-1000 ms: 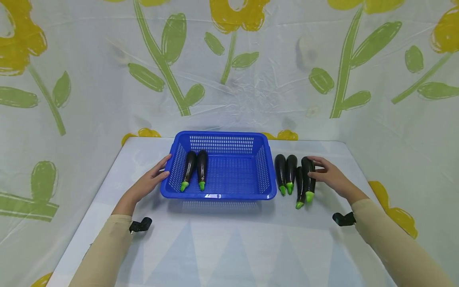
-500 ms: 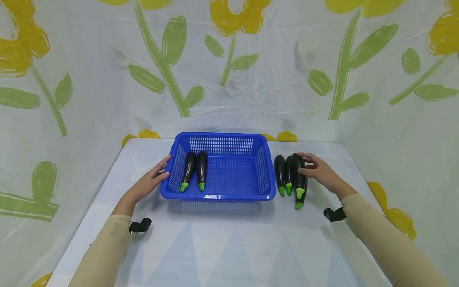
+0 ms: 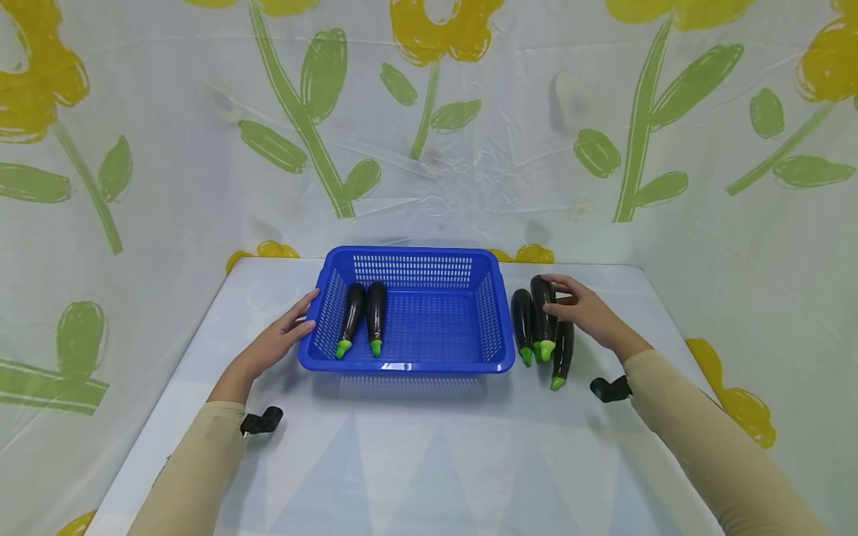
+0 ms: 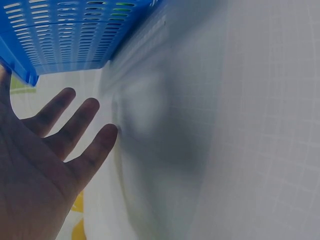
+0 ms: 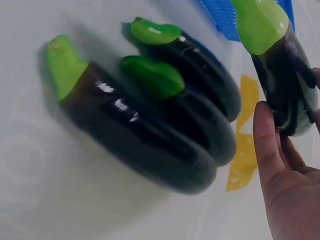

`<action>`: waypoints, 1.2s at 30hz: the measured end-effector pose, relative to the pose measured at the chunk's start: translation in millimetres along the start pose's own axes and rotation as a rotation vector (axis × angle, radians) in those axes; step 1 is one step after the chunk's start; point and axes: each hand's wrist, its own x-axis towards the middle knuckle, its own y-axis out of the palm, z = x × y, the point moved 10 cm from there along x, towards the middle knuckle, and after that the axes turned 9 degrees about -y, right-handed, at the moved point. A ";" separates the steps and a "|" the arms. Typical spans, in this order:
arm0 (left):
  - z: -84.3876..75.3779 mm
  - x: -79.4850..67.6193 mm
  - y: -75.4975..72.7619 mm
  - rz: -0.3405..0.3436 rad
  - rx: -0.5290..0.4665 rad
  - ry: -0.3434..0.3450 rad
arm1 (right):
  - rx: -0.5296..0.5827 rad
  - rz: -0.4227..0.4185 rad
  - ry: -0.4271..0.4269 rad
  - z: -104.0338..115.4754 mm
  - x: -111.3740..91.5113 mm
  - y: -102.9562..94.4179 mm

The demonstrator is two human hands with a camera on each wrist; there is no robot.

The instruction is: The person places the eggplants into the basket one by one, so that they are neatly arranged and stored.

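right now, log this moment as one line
left hand: touching blue basket | right hand: holding one eggplant | basket eggplants: two | loose eggplants: three on table

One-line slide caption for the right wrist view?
The right hand grips one green-capped eggplant while three others lie side by side, a blue basket partly showing at the top edge.
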 end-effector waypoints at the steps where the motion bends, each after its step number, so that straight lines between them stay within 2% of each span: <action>1: 1.0 0.8 -0.1 -0.002 0.003 -0.002 | 0.004 -0.001 0.004 1.3 1.4 0.9; 8: 2.8 4.0 1.4 -0.007 0.033 -0.011 | 0.002 0.015 -0.003 13.0 9.6 7.1; 16: 0.2 0.2 0.8 0.002 -0.002 -0.009 | -0.005 0.026 -0.038 26.0 17.8 9.2; 21: 1.3 0.3 1.0 -0.004 0.002 -0.015 | 0.004 0.037 -0.025 39.2 20.4 13.2; 27: 3.4 4.0 2.2 -0.008 0.027 -0.019 | -0.001 0.041 -0.048 40.3 29.2 16.8; 36: 2.2 1.2 0.8 -0.005 -0.003 0.000 | 0.014 0.055 -0.076 50.0 34.3 24.9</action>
